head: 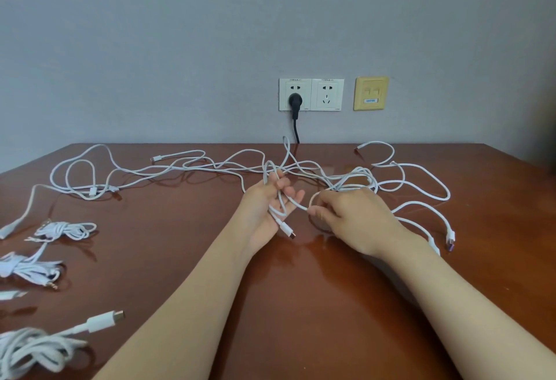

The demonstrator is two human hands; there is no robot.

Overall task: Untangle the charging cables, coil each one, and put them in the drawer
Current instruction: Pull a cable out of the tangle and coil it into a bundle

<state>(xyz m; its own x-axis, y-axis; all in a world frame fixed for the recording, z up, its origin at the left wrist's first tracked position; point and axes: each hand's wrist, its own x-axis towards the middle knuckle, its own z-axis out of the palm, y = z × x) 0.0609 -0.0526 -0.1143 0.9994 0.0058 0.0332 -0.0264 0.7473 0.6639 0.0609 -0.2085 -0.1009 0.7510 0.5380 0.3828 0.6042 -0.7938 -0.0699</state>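
Left hand [270, 203] is held palm up over the middle of the brown table [301, 304]; its fingers are curled round several loops of a white cable [298, 204]; the loops are wound from the fingertips down across the palm; the cable's connector end [288, 229] is seen sticking out below the palm, just above the tabletop. Right hand [346, 217] is placed just right of the left hand, back of hand up; a strand of the same white cable is pinched between thumb and forefinger; the remaining fingers are bent loosely. The strand is stretched briefly between the two hands. The tangled cables [358, 176] are spread over the far half of the table, from far left to far right, crossed over one another; the densest knot is located just beyond the right hand; a purple-tipped USB plug [450, 236] is laid to the right. Three coiled bundles [64, 229] are lined up along the left edge, from mid-depth to near. On the wall behind, a double socket [311, 94] is mounted; a black plug [294, 99] is inserted in its left half; a yellow data plate [370, 92] is fixed to its right.
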